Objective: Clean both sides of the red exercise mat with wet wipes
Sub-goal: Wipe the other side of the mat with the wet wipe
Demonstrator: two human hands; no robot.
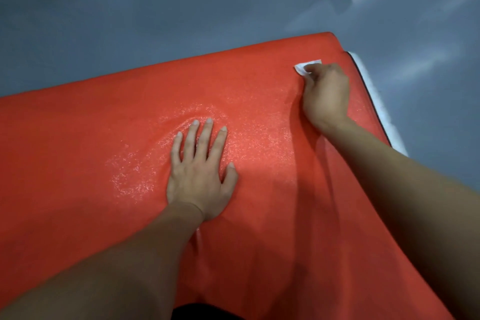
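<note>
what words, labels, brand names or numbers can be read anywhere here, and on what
None: no text, label, brand or number can be read in this view.
Mat: plain red, only a wet sheen, no print.
Wipe: plain white, mostly hidden under the right hand.
White strip beside the mat's right edge: no marking visible.
Floor: grey, blurred, nothing written.
Left hand lies flat on the mat and may hide a small part of it.

Dim, soft-focus view; glare glistens on the red mat [145, 163], edges warped.
</note>
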